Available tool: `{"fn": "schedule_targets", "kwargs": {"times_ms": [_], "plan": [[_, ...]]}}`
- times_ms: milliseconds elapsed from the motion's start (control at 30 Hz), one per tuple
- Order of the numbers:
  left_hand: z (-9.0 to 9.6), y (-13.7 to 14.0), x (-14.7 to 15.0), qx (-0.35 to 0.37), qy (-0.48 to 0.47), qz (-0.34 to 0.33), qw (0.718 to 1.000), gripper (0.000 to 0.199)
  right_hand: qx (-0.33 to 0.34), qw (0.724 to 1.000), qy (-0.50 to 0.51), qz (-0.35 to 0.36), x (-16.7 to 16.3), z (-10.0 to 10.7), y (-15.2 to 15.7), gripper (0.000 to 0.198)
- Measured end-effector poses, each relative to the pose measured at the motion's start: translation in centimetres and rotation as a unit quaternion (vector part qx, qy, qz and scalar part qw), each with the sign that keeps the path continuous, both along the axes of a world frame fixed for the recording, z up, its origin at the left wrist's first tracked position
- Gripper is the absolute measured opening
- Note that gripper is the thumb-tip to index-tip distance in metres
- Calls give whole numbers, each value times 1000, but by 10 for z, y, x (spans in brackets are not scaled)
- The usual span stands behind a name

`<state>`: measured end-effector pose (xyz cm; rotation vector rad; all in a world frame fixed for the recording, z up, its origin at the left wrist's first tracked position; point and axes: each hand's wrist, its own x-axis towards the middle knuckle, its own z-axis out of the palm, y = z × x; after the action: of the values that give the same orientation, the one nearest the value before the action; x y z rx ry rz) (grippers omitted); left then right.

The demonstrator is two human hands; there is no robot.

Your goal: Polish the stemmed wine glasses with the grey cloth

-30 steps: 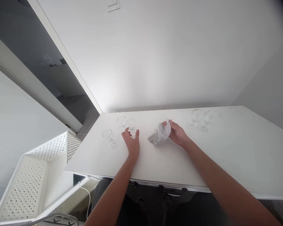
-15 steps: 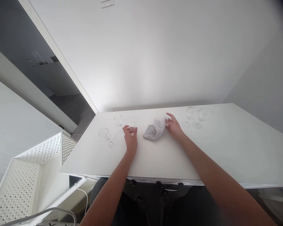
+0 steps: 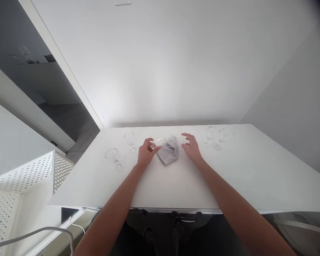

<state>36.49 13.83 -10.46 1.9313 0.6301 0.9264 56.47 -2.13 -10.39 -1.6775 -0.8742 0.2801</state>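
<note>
My left hand (image 3: 146, 153) is closed around the lower part of a clear stemmed glass (image 3: 159, 138), whose bowl leans over toward the cloth. Crumpled on the table between my hands is a grey cloth (image 3: 168, 153), partly behind the glass. My right hand (image 3: 192, 148) is just right of the cloth, apart from it, with fingers spread and nothing in them. Two more stemmed glasses, a back one (image 3: 129, 138) and a nearer one (image 3: 111, 154), are left of my left hand.
At the back right of the white table (image 3: 176, 188) are two stemmed glasses, one (image 3: 212, 133) close beside the other (image 3: 226, 135). A white wall (image 3: 162, 71) rises behind. Perforated white panels (image 3: 62, 170) and a grey cable (image 3: 37, 233) lie off the left side.
My left hand has brought the glass rightward to the cloth. My right hand has let go of the cloth and stands slightly apart. The camera view has shifted a little.
</note>
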Motion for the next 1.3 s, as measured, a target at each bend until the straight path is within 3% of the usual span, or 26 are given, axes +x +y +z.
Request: {"fn": "schedule_targets", "kwargs": {"times_ms": [100, 200, 300, 400, 467, 600, 733, 867, 1000, 1133, 1300], "plan": [[0, 4, -4, -8, 7, -16, 1000, 43, -75, 992, -104, 12, -12, -4, 7, 40], [1, 6, -5, -9, 22, -25, 999, 43, -120, 989, -77, 31, -18, -8, 13, 26], [-1, 7, -3, -3, 35, -26, 999, 45, -65, 995, 63, 27, -15, -8, 13, 24], [-4, 7, -1, 12, 51, -28, 998, 44, 24, 972, 232, -3, -9, -3, 10, 30], [-5, 7, 0, 31, 71, -40, 996, 43, 70, 959, 271, -43, -9, 1, 6, 35], [-5, 5, 0, 76, 111, -64, 989, 41, 110, 974, 195, -38, -22, 12, 1, 35], [-10, 5, -1, 96, 106, -49, 989, 46, 34, 996, 42, 69, -40, 21, -4, 33], [-20, 5, 1, 171, 75, -38, 982, 45, 31, 977, 26, 209, -45, 21, -5, 51], [-22, 1, 2, 251, 70, -42, 965, 44, 30, 960, 41, 275, -41, 20, -5, 70], [-20, 0, 2, 258, 91, -64, 960, 44, 12, 963, 62, 261, -41, 23, -7, 72], [-20, -3, 4, 239, 76, -66, 966, 45, 50, 978, 107, 172, -43, 24, -10, 65]]}}
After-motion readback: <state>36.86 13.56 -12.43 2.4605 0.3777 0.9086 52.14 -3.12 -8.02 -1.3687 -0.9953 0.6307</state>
